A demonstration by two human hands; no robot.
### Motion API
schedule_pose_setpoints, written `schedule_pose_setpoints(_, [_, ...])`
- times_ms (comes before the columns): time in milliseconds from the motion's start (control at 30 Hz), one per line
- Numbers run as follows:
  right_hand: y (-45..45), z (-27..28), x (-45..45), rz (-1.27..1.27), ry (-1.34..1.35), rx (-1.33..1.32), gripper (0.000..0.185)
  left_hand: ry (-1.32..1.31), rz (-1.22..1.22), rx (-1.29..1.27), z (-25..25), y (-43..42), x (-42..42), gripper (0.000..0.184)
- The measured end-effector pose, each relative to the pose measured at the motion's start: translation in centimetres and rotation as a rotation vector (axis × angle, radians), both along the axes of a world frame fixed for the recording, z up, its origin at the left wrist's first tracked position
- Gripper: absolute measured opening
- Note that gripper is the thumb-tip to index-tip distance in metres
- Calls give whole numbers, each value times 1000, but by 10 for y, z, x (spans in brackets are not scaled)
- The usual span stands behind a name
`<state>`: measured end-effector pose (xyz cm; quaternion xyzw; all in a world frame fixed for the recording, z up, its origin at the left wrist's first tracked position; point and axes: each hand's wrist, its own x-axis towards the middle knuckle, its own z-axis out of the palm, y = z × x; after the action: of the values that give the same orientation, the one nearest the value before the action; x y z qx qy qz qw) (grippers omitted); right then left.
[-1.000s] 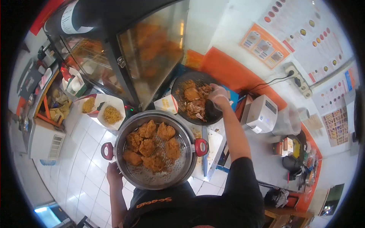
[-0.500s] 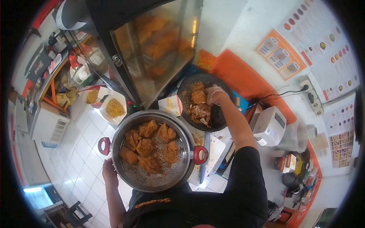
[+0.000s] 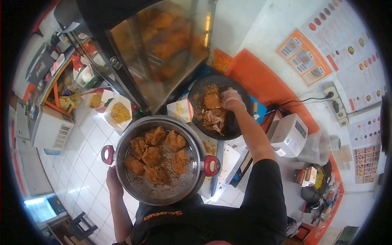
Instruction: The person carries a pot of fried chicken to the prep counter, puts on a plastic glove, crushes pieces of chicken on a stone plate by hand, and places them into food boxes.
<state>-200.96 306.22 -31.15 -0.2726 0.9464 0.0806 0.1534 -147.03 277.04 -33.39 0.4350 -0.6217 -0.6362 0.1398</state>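
Note:
A round metal steamer pot [image 3: 134, 188] with red handles holds several pieces of fried chicken [image 3: 152, 156] on its perforated tray. Against the pot's left side is my left hand [image 3: 114, 179], its fingers partly hidden by the rim. My right hand [image 3: 232, 99], in a clear glove, reaches into a dark stone mortar [image 3: 241, 87] and rests on the shredded, crumbly food [image 3: 214, 116] there; the fingers curl down onto a piece of it. A knife [image 3: 217, 163] with a blue-grey handle lies on the white board [image 3: 230, 159] below the mortar.
A glass display cabinet [image 3: 163, 45] with fried chicken stands behind the pot. Two paper boxes of noodles [image 3: 120, 112] sit at its left. A white printer-like machine [image 3: 290, 135] is right of my forearm, with a clear plastic container [image 3: 316, 148] beyond. Tiled floor [image 3: 85, 163] shows at left.
The camera view has shifted, so the surroundings sit differently in the frame. My right hand stays at the mortar, and my left hand remains beside the pot.

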Motion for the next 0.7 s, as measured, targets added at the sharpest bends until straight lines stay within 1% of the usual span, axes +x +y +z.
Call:
schedule_pose_setpoints(33, [4, 0, -2, -60, -24, -89, 37, -44, -21, -48, 0, -1, -1, 54])
schedule_pose_setpoints(100, [18, -1, -12, -175, -70, -267, 33, -69, -51, -66, -4, -6, 0, 53])
schedule_pose_setpoints(133, [37, -27, -32, -260, -250, -649, 32, -49, -59, -35, -9, -10, 2, 52])
schedule_pose_setpoints(167, [65, -76, -64, -341, -434, -1030, 32, -39, -40, -8, -10, -9, 3, 52])
schedule_pose_setpoints(200, [79, -101, -81, -422, -621, -1411, 33, -29, -21, 18, -10, -8, 4, 52])
schedule_pose_setpoints(233, [79, -90, -77, -542, -698, -1540, 32, -26, 23, 39, -4, -4, 1, 51])
schedule_pose_setpoints(300, [80, -47, -54, -790, -849, -1794, 30, -15, 87, 78, 3, -2, -4, 51])
schedule_pose_setpoints(400, [73, -15, -12, -688, -977, -2163, 38, 18, 137, 157, 1, -2, -6, 48])
schedule_pose_setpoints(467, [59, 9, 6, -796, -1037, -2208, 40, 61, 152, 229, -13, -9, -2, 46])
schedule_pose_setpoints(500, [54, 19, 14, -852, -1070, -2226, 42, 45, 183, 231, -12, -8, -4, 44])
schedule_pose_setpoints(567, [43, 30, 28, -846, -1057, -2227, 41, 13, 252, 237, -10, -7, -6, 41])
schedule_pose_setpoints(600, [37, 35, 35, -842, -1052, -2226, 41, 76, 221, 202, -20, -8, -2, 38])
schedule_pose_setpoints(633, [28, 44, 45, -832, -1086, -2222, 43, 7, 237, 221, -10, -7, -6, 37])
schedule_pose_setpoints(700, [10, 62, 67, -815, -1156, -2208, 45, 6, 208, 189, -6, -5, -6, 38])
